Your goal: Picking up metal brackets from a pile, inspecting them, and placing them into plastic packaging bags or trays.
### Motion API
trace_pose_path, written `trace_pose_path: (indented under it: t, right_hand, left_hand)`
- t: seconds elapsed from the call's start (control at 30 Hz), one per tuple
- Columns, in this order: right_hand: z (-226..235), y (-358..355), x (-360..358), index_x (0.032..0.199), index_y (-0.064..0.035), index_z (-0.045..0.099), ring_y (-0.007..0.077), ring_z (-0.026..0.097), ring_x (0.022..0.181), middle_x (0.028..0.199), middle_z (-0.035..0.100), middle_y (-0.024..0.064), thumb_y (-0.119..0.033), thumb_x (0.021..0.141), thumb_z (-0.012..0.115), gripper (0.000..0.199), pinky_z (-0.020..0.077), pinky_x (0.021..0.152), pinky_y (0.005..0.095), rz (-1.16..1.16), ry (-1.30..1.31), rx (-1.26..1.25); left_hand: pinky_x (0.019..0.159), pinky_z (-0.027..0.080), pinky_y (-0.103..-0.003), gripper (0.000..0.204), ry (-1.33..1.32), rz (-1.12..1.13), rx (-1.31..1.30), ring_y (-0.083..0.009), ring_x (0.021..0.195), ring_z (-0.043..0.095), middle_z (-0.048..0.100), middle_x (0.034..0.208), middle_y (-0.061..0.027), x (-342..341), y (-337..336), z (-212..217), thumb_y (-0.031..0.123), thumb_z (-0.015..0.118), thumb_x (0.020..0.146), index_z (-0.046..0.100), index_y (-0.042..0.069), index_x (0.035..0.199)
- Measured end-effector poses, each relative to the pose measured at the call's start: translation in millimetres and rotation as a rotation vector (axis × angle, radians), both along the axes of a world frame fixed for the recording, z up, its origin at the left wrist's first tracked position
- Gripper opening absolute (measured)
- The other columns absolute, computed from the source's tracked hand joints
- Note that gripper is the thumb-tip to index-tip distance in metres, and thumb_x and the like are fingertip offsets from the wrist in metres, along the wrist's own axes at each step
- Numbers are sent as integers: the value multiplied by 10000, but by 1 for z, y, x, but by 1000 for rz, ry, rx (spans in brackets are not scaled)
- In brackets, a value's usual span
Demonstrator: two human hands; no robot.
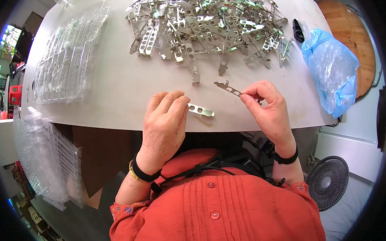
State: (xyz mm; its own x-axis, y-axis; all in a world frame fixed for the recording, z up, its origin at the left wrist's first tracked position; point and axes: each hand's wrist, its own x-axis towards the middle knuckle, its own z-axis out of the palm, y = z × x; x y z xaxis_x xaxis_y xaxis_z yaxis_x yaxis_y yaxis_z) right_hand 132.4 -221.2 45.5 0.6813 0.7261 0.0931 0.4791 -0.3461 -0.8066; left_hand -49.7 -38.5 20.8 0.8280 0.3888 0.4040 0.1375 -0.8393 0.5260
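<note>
My left hand (pixel 164 123) is closed on one end of a flat metal bracket (pixel 200 110) with holes along it; the bracket's free end points right, just above the table's near edge. Between the thumb and fingers of my right hand (pixel 268 108) is a second metal bracket (pixel 228 88), also perforated, its free end reaching up and left. The two brackets are apart. Beyond my hands lies a large heap of similar brackets (pixel 204 27), tangled together, with a few stray ones at its near side.
Clear plastic trays (pixel 67 58) lie on the left of the white table (pixel 117 88). More clear trays (pixel 47 158) are stacked lower, beside a brown carton (pixel 98 155). A blue plastic bag (pixel 331 70) sits at the right edge, near a round wooden board (pixel 353 41). A fan (pixel 327 182) stands lower right.
</note>
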Motion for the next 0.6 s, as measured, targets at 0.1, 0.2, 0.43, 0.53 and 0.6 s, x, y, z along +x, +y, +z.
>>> trace_pose_path:
  t: [0.1,0.2,0.43,0.53,0.6]
  right_hand:
    - [-13,-1,3,899,-40,704,216,616,797,853,631,78,-51,848,715,53,484,722,320,-15,-81,-66]
    - [-22,1,3,881,-44,698,270,627,812,850,640,97,-71,831,715,59,497,738,363,0,-166,-125]
    - [-19,3,5,850,-51,675,305,629,825,825,642,97,-95,826,711,62,495,770,404,47,-245,-167]
    - [-18,4,4,846,-50,670,303,629,821,816,638,98,-92,826,708,60,490,769,403,51,-265,-177]
    - [-18,4,4,845,-49,667,304,629,820,814,636,99,-91,824,709,63,489,766,404,50,-264,-179]
  left_hand:
    - [931,468,-434,203,68,-16,70,-340,1044,606,683,1118,-127,3,-2,-2,37,682,863,682,26,1066]
    - [958,446,-436,204,107,-35,76,-330,1082,591,680,1137,-111,3,-1,-6,61,679,871,685,27,1072]
    - [976,423,-434,219,166,-49,90,-314,1113,579,668,1167,-105,3,1,-4,38,653,858,687,35,1074]
    - [992,412,-433,232,193,-48,124,-311,1132,571,658,1192,-105,2,3,-4,27,645,846,687,37,1074]
    - [1007,405,-436,238,205,-46,150,-310,1140,568,653,1201,-105,2,3,-2,23,641,842,687,38,1075]
